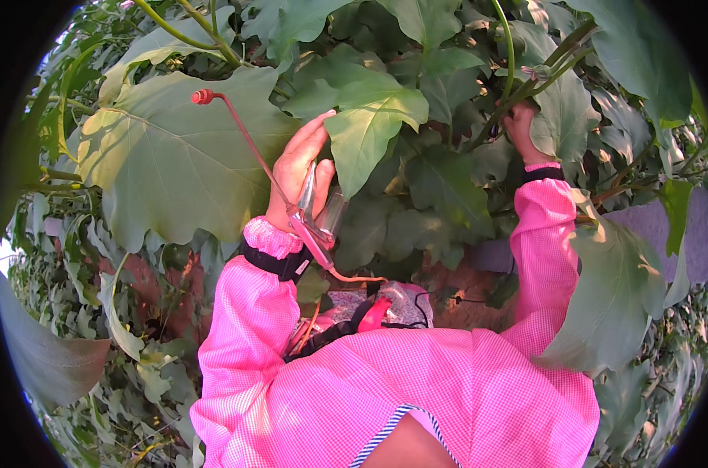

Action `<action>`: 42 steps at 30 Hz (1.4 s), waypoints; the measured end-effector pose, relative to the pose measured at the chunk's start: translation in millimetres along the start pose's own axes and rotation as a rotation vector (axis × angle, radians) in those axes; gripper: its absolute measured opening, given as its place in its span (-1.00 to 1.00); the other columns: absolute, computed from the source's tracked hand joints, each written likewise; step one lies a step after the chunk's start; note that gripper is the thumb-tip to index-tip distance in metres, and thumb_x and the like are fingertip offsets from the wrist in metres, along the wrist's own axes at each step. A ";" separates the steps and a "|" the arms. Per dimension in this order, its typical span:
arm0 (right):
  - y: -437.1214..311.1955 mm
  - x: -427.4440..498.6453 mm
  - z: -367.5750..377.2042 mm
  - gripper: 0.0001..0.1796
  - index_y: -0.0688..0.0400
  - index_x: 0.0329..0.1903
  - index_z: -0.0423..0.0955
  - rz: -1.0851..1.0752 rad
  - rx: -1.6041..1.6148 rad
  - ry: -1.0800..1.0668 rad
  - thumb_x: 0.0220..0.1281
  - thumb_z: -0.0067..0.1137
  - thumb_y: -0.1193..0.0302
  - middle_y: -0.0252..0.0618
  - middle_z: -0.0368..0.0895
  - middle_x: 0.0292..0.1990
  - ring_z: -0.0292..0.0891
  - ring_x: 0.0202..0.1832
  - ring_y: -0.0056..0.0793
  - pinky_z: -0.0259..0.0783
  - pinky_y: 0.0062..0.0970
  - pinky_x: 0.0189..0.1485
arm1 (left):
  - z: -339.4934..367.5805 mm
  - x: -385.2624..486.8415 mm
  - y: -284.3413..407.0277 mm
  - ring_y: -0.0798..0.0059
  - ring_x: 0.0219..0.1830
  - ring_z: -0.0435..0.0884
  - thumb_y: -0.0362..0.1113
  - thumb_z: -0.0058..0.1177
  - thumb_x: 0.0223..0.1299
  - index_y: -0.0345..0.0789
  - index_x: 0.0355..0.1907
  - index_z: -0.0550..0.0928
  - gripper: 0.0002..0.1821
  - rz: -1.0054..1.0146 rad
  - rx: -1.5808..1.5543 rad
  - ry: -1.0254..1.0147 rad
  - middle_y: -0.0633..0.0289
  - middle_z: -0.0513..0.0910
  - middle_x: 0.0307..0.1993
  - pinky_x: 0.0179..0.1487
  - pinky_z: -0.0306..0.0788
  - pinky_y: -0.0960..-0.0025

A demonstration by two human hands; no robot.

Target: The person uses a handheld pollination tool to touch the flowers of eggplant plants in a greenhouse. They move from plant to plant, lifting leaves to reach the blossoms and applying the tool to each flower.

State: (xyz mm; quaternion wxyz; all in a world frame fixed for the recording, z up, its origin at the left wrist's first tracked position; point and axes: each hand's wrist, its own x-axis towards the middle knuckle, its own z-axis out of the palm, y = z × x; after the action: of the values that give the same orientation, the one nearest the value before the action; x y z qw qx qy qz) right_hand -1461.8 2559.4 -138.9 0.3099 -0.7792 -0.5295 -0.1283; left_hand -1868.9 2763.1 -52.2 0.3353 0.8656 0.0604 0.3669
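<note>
My left hand [300, 161] is raised with its palm inward, beside a broad lobed leaf. Between its thumb and palm it holds a small hand sprayer [310, 231] with a pink handle. A thin bent wand [251, 137] rises from the sprayer to a red nozzle [202, 97], in front of a large eggplant-like leaf [178, 158]. My right hand [522, 131] reaches up into the foliage, its fingers curled at a thick green plant stem [520, 93]; leaf and stem partly hide them. Close to these fingers is a small dark thing, too hidden to identify.
From the sprayer an orange hose [357, 278] runs to a patterned bag [409, 298] at my waist. A pale flower bud [535, 72] hangs near the right-hand stem. A drooping leaf [614, 298] covers part of my right sleeve. Reddish soil [476, 301] shows below the dense leaves.
</note>
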 end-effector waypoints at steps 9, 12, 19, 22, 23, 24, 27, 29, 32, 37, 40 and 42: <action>-8.1 -6.2 6.7 -0.76 0.18 -0.10 0.60 -0.017 0.064 0.224 0.13 0.26 0.48 -0.08 0.65 -0.27 0.60 -0.18 -0.17 0.46 -0.33 -0.11 | 1.0 -6.7 5.2 -0.07 0.20 0.53 -0.50 -0.09 0.05 -0.56 0.04 0.52 -0.57 -0.034 0.068 0.012 -0.15 0.52 0.21 0.32 0.36 0.21; -2.7 -13.4 12.7 -0.79 0.24 -0.16 0.59 0.001 0.179 0.080 0.15 0.25 0.44 -0.11 0.67 -0.28 0.59 -0.18 -0.25 0.43 -0.35 -0.10 | -1.6 -9.0 9.1 -0.09 0.23 0.50 -0.43 -0.02 0.11 -0.53 0.10 0.52 -0.55 -0.012 0.059 -0.023 -0.12 0.50 0.25 0.32 0.36 0.16; -65.1 -19.5 -22.8 -0.47 0.25 0.17 0.41 -0.073 -0.307 0.244 0.08 0.24 0.57 -0.09 0.60 -0.12 0.52 -0.17 -0.22 0.42 -0.38 -0.01 | -6.2 -14.9 21.4 0.11 0.01 0.61 -0.55 0.03 0.02 -0.38 -0.17 0.60 -0.74 -0.220 0.029 -0.148 0.01 0.60 -0.02 0.08 0.49 0.21; -152.2 -36.6 -38.0 -0.50 0.30 0.14 0.43 0.485 0.445 0.364 0.14 0.31 0.45 -0.07 0.59 -0.06 0.57 -0.11 -0.27 0.44 -0.37 0.01 | -6.9 -12.4 24.7 0.31 -0.40 0.55 -0.55 0.04 0.02 -0.39 -0.42 0.52 -0.95 -0.303 -0.060 -0.112 0.18 0.53 -0.46 -0.27 0.44 0.33; -181.5 -37.8 -39.3 -0.45 0.32 0.15 0.43 0.559 0.742 0.507 0.13 0.35 0.37 -0.01 0.58 -0.03 0.57 -0.10 -0.22 0.44 -0.32 0.00 | -5.9 -10.2 28.3 0.34 -0.45 0.53 -0.55 0.04 0.01 -0.38 -0.45 0.51 -0.95 -0.363 -0.072 -0.144 0.21 0.50 -0.53 -0.32 0.42 0.36; -213.8 -37.4 -35.6 -0.36 0.32 0.15 0.43 0.288 0.884 0.386 0.07 0.42 0.24 -0.01 0.57 0.00 0.56 -0.05 -0.21 0.43 -0.29 0.05 | -6.7 -9.1 28.3 0.34 -0.50 0.51 -0.51 0.10 -0.04 -0.36 -0.50 0.50 -0.93 -0.330 -0.134 -0.102 0.22 0.45 -0.62 -0.35 0.41 0.36; -292.0 -21.2 -29.4 0.05 0.30 0.24 0.39 -0.312 0.730 -0.169 -0.28 0.59 -0.07 0.07 0.44 0.22 0.35 0.31 0.08 0.27 -0.08 0.35 | -8.8 -6.6 39.6 0.27 -0.51 0.56 -0.45 0.15 -0.09 -0.36 -0.48 0.54 -0.91 -0.474 -0.004 -0.132 0.16 0.48 -0.63 -0.38 0.42 0.34; -337.2 -10.8 -15.7 -0.02 0.28 0.30 0.34 -0.477 0.831 -0.183 -0.16 0.55 0.05 0.13 0.39 0.25 0.29 0.33 0.22 0.24 -0.03 0.37 | -6.5 -10.5 54.4 -0.14 -0.33 0.64 -0.33 0.13 0.02 -0.38 -0.45 0.66 -0.86 -0.454 0.078 -0.022 -0.08 0.67 -0.43 -0.25 0.52 0.02; -364.1 7.7 -20.5 -0.08 0.28 0.35 0.28 -0.428 1.026 -0.237 -0.01 0.49 0.14 0.03 0.43 0.23 0.35 0.31 0.02 0.25 -0.06 0.38 | -27.3 -13.5 64.1 -0.05 -0.35 0.67 -0.36 0.16 0.03 -0.34 -0.12 0.61 -0.71 -0.512 0.040 0.188 -0.03 0.69 -0.39 -0.24 0.54 0.09; -396.3 63.4 -7.4 -0.29 0.35 0.34 0.22 -0.166 1.792 -0.300 0.25 0.22 0.25 0.00 0.52 0.05 0.54 0.11 -0.11 0.34 -0.10 0.31 | -80.3 -45.5 85.7 0.55 -0.54 0.52 -0.41 0.14 0.06 -0.37 0.11 0.52 -0.52 -0.645 -0.136 0.303 0.25 0.66 -0.39 -0.38 0.41 0.41; -408.6 88.7 -4.7 -0.40 0.40 0.25 0.29 -0.154 1.791 -0.171 0.30 0.11 0.25 0.00 0.56 -0.02 0.56 0.08 -0.08 0.38 -0.13 0.26 | -107.2 -72.1 98.0 0.76 -0.50 0.43 -0.51 0.04 0.11 -0.43 0.11 0.55 -0.56 -0.676 -0.152 0.277 0.31 0.65 -0.34 -0.37 0.37 0.60; -410.4 96.5 -6.1 -0.42 0.40 0.23 0.30 -0.114 1.738 -0.126 0.30 0.10 0.25 -0.01 0.57 -0.05 0.56 0.05 -0.10 0.38 -0.12 0.24 | -119.0 -90.7 104.9 0.73 -0.53 0.49 -0.48 0.09 0.10 -0.37 0.01 0.61 -0.64 -0.563 -0.163 0.401 0.33 0.64 -0.44 -0.41 0.39 0.56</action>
State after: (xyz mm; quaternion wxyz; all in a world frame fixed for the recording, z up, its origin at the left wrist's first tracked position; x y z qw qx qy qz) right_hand -1793.1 2729.0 59.2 0.7578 -0.2447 -0.4940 0.3490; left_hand -2029.8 2714.5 19.5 0.4727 0.6961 0.3317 0.4266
